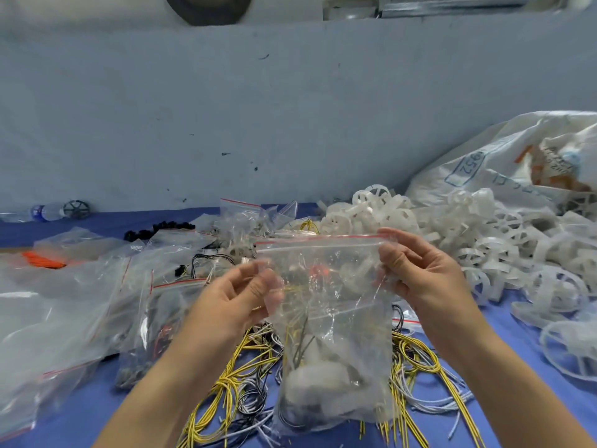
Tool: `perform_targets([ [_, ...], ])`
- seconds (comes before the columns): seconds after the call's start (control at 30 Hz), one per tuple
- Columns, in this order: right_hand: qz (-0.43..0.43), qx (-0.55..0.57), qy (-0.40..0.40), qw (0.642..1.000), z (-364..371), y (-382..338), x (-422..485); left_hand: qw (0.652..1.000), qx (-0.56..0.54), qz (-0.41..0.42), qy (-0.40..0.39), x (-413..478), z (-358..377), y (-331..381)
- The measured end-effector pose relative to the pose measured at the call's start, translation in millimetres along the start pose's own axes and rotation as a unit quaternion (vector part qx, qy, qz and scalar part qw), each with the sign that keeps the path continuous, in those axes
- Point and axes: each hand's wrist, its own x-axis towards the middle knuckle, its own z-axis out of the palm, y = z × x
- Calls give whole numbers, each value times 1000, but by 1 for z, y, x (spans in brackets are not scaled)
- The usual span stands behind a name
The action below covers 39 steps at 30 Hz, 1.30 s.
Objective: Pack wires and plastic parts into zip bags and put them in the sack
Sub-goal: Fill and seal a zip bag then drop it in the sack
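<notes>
Above the wires, left hand and right hand pinch the zip bag near its top. Looks limp, slippery and bottom-heavy, so it's best held right there.

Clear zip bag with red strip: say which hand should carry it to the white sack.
Probably right. The right hand pinches the clear zip bag at its red strip's right end, and the white woven sack lies far right, on that side. The left hand, on the bag's left edge, is farther away.
</notes>
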Motion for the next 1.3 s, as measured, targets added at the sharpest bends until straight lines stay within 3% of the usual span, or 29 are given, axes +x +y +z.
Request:
perform_targets([
  [0.17,-17,-45,-11,999,-6,1,8,997,47,52,39,2,7,0],
  [0.27,-85,-196,10,977,-1,-10,10,993,69,89,41,-2,10,5],
  [0.3,-135,-283,15,949,3,-16,10,991,80,97,40,-4,12,7],
  [0.4,-298,-486,-1,822,26,-32,4,984,120,129,32,-9,13,11],
  [0.5,-308,-545,-76,776,50,-37,-7,970,166,175,28,-13,14,14],
  [0.6,-246,-563,-141,776,57,-35,-11,932,254,254,52,-17,14,13],
  [0.7,-244,-551,-177,778,59,-33,-11,891,325,309,70,-20,15,14],
  [1.3,-278,-526,-129,793,65,-27,-17,904,289,308,68,-23,16,16],
])
